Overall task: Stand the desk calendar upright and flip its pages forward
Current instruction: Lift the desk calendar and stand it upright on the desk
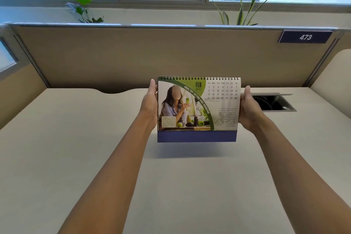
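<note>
The desk calendar (198, 108) is upright with its spiral binding on top and the FEB 2026 page facing me, above a blue base strip. It hangs a little above the beige desk (76, 148), with its shadow on the desktop below. My left hand (150, 104) grips its left edge, thumb in front at the top corner. My right hand (248, 108) grips its right edge the same way. The fingers behind the calendar are hidden.
An open cable hatch (273, 101) with a raised lid is sunk into the desk just right of my right hand. A tan partition (152, 57) with a "473" sign (305, 37) closes off the back. Plants and windows stand beyond it.
</note>
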Available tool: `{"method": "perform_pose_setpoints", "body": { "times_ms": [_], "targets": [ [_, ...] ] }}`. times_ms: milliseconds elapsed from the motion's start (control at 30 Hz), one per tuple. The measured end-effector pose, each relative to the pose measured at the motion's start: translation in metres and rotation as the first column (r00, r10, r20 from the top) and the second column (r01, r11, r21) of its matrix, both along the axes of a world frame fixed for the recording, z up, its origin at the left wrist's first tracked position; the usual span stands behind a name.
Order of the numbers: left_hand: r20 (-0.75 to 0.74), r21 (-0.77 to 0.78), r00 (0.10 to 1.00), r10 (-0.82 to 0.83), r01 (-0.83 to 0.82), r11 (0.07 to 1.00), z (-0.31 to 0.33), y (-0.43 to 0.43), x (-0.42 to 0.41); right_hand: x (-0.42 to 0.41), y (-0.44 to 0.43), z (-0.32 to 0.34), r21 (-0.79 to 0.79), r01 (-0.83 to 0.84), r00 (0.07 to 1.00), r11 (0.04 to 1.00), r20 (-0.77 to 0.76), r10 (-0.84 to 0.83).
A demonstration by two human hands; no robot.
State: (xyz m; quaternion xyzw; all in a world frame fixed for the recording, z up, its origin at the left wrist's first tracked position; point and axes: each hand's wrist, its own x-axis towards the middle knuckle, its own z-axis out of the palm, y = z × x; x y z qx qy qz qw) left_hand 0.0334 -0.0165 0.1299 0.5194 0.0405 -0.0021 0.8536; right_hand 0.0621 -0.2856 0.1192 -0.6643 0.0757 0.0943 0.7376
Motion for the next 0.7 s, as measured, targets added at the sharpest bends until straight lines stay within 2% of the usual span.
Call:
{"method": "perform_pose_setpoints", "body": {
  "times_ms": [100, 233, 467, 700],
  "targets": [
    [0.028, -0.015, 1.0, -0.014, 0.014, 1.0, 0.001, 0.002, -0.001, 0.0, 0.007, 0.0, 0.003, 0.009, 1.0, 1.0, -0.004, -0.009],
    [0.046, 0.054, 0.998, 0.041, -0.044, 0.998, -0.008, 0.009, -0.001, 0.002, 0.014, -0.005, 0.03, 0.028, 1.0, 0.999, 0.014, -0.028],
    [0.054, 0.016, 0.998, 0.024, -0.025, 1.0, -0.02, 0.015, 0.004, 0.011, 0.028, -0.023, 0.067, 0.047, 0.996, 0.997, 0.072, -0.052],
    [0.017, 0.121, 0.994, 0.109, -0.11, 0.987, -0.041, 0.022, 0.012, 0.019, 0.037, -0.043, 0.059, 0.028, 0.996, 0.998, 0.079, -0.033]
  ]
}}
